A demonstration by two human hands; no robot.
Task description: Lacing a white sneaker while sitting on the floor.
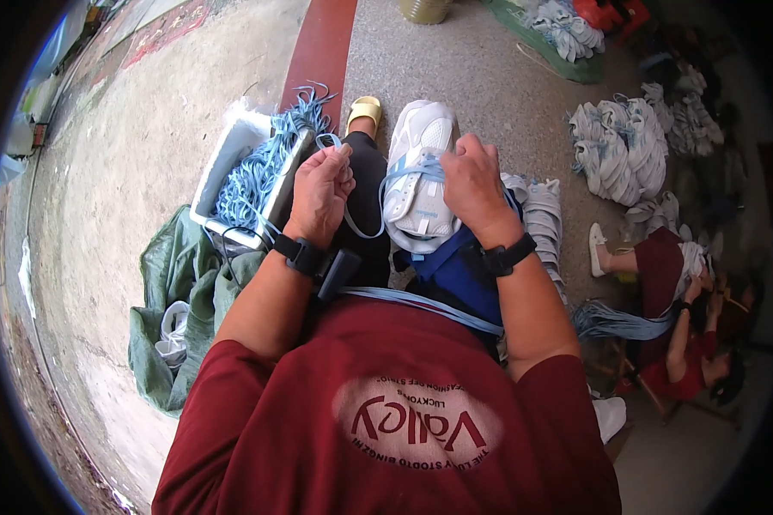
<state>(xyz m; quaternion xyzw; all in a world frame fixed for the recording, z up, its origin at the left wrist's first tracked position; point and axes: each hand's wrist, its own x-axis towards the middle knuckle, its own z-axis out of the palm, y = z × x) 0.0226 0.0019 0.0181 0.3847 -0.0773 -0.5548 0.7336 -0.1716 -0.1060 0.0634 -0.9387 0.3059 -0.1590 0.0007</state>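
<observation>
Pale-blue lace: a flat lace [362,225] runs from the left hand [320,193] in a slack loop down and across to the shoe [419,176], where it crosses the upper.
Shoe: white with pale-blue trim, lying on the lap, between the two hands; toe points away from the person, heel toward the body, so its long axis runs near-to-far.
Left hand: raised just left of the shoe, fingers closed in a pinch on the lace end, which sticks up as a small loop above the fingertips.
Right hand: right hand [472,180] rests on the shoe's right side, fingers curled shut over lace and upper; exactly what the fingertips grip is hidden.
Nearer hand: the right touches the shoe; the left is apart from it, joined only by the lace.
Lace direction: from the left fingers the eyelets lie to the right and slightly down.
Supply: a white box [232,159] of blue laces sits left of the knee, near the left hand.
Nearby: a pile [620,146] of white shoes lies well apart to the right.
</observation>
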